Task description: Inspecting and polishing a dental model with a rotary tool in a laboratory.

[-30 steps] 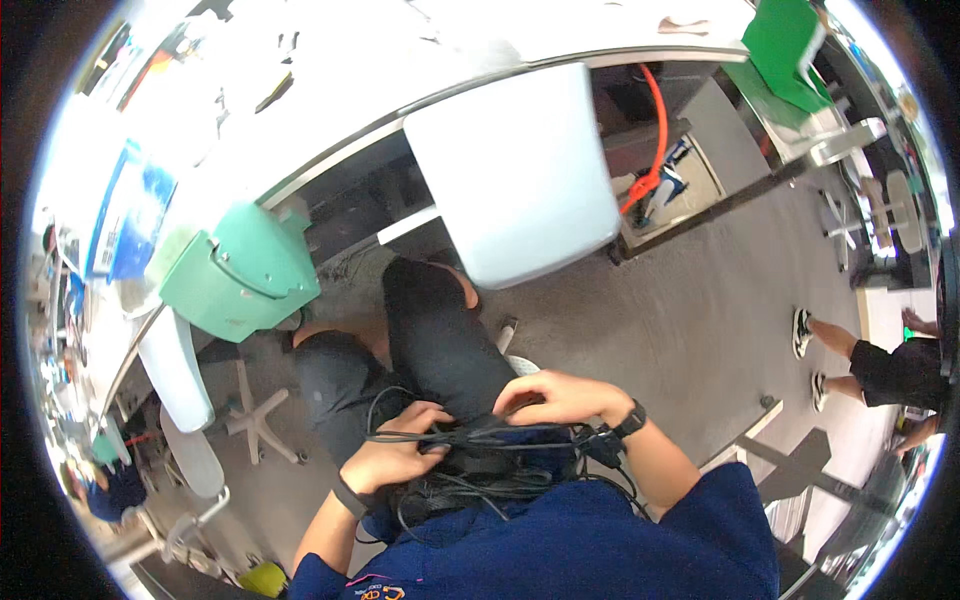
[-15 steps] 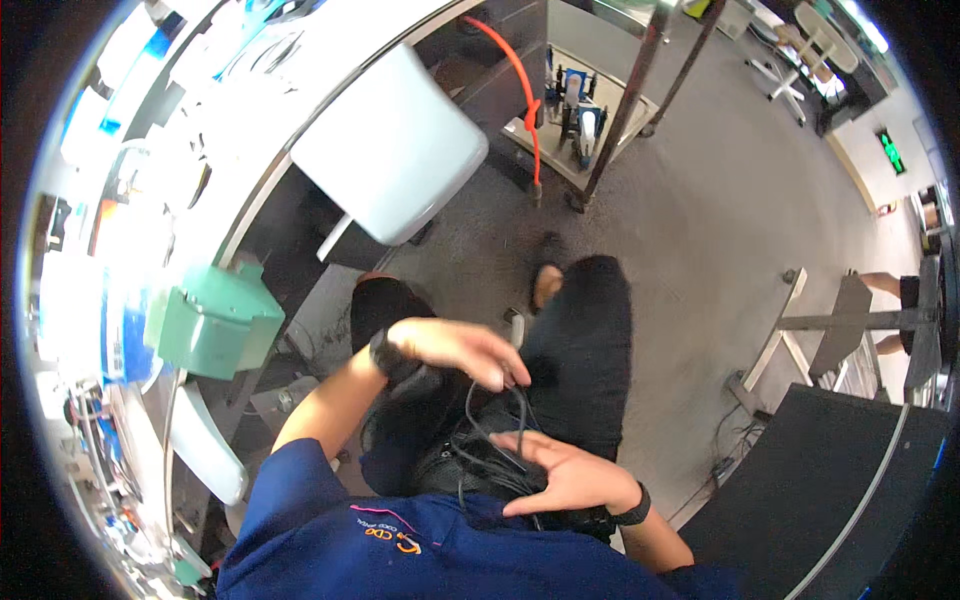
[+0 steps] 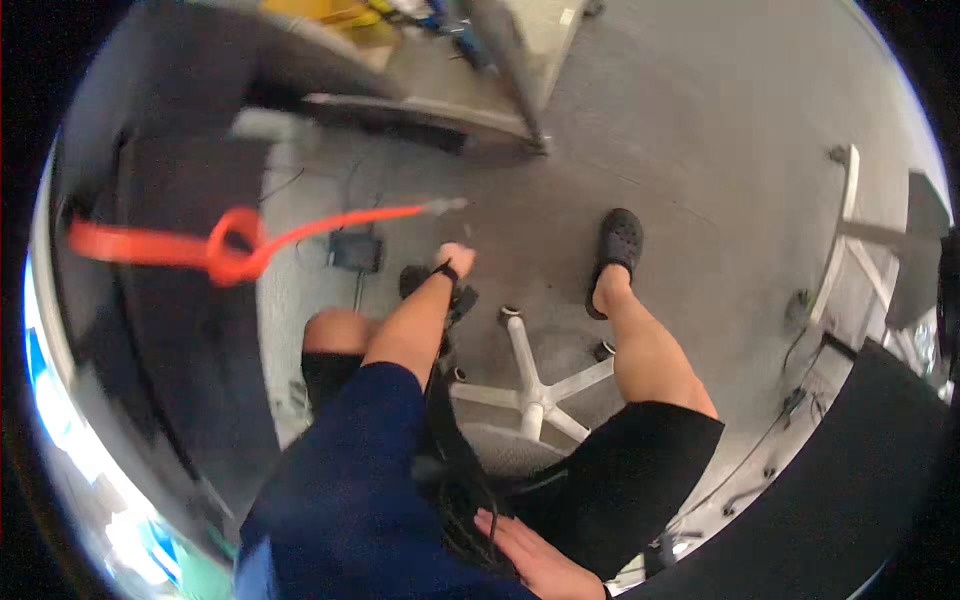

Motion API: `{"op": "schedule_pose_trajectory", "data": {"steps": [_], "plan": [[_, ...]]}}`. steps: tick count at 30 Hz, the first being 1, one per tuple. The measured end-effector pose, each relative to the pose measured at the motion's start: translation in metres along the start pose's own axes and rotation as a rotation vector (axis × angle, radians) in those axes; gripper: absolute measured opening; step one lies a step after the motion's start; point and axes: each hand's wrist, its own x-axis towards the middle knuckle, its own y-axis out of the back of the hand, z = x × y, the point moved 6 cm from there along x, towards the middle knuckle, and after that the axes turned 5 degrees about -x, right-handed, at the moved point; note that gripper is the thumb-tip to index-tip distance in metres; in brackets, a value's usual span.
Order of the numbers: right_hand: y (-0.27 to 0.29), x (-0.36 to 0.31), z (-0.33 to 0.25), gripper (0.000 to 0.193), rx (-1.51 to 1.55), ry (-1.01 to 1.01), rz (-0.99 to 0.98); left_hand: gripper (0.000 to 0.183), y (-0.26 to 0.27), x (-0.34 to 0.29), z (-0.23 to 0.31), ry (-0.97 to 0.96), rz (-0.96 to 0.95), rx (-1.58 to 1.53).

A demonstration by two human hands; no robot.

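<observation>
Black cables (image 3: 462,507) lie just left of your straight-fingered right hand (image 3: 541,560), well behind your left hand (image 3: 458,260), whose grip I cannot tell.

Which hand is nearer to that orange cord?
Left: the left hand is near one end of the orange cord; the right hand is farther off, at the black cables.

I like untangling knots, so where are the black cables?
In the head view, the black cables are bunched low, near the centre, beside the navy shirt and against the right hand.
</observation>
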Motion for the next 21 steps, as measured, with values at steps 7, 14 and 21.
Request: {"op": "schedule_pose_trajectory", "data": {"steps": [7, 14, 21], "plan": [[0.034, 0.032, 0.040, 0.069, 0.087, -0.043, 0.119, 0.036, -0.025, 0.078, -0.041, 0.476, 0.062, -0.387], [0.056, 0.046, 0.055, 0.063, 0.183, -0.106, 0.213, 0.052, -0.023, 0.100, -0.039, 0.490, 0.005, -0.386], [0.064, 0.046, 0.052, 0.056, 0.183, -0.072, 0.202, 0.053, 0.018, 0.060, 0.008, 0.493, 0.062, -0.373]]}}
